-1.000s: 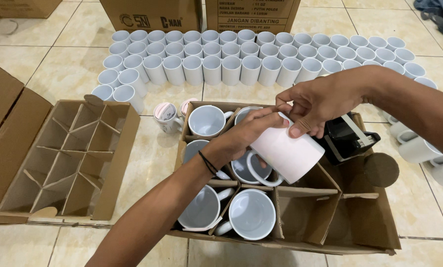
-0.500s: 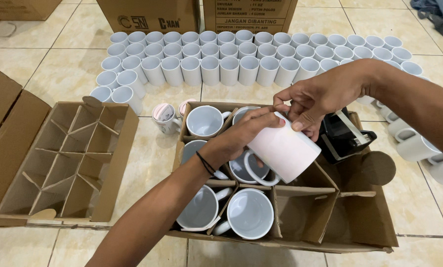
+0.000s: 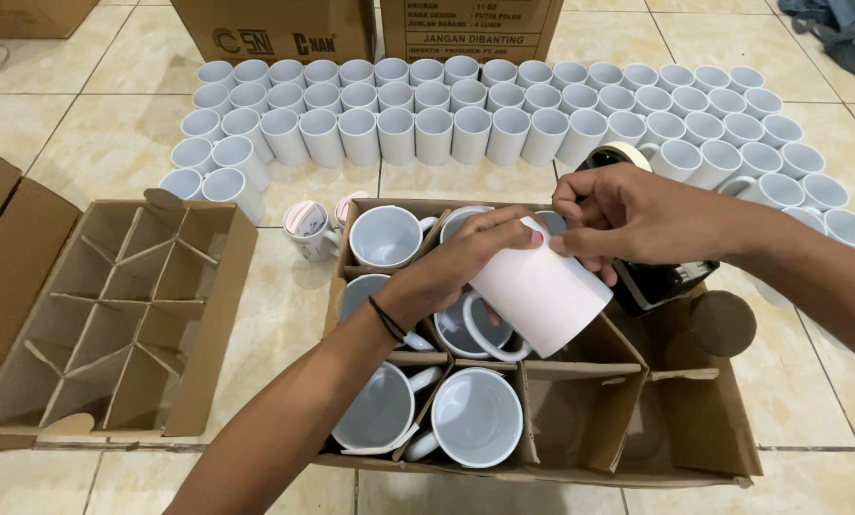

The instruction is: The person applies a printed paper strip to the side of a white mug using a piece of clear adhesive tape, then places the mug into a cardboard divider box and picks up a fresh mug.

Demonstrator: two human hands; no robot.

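mug [image 3: 542, 291]: white, no print on it, you hold it over the middle of the box, above the cups already in the cells. It touches no cell wall as far as I can see.
mug axis: long axis is tilted, runs from upper left to lower right. Upper end is under your fingers, lower end points to the empty cells at the right side of the box. Handle: cannot tell, hidden.
left hand [image 3: 456, 272]: comes from below-left, wraps the upper left side of the mug, fingers curled over it, thumb side under. Black band on the wrist.
right hand [image 3: 628, 219]: comes from the right, fingertips pressed together on the top edge of the mug, pinching smth thin there; what exactly, too small to tell.
nearer hand: both touch the mug. Left carries the body, right only works at the top end.
box [image 3: 723, 448]: brown cardboard w/ dividers, on the floor in front of you. Left and middle cells hold white cups lying on the side, right cells are free.
tape tool [image 3: 651, 272]: black dispenser w/ a pale roll, just behind the right hand, at the right back edge of the box.
2nd box [image 3: 213, 334]: left of the first, well apart from the mug, dividers inside, no cups in it.
mug rows [image 3: 446, 110]: many white mugs standing upright on the floor tiles beyond the box, in approx. three rows, more at the right.
small mug [image 3: 305, 229]: w/ pink inside, stands on the floor between the two boxes.
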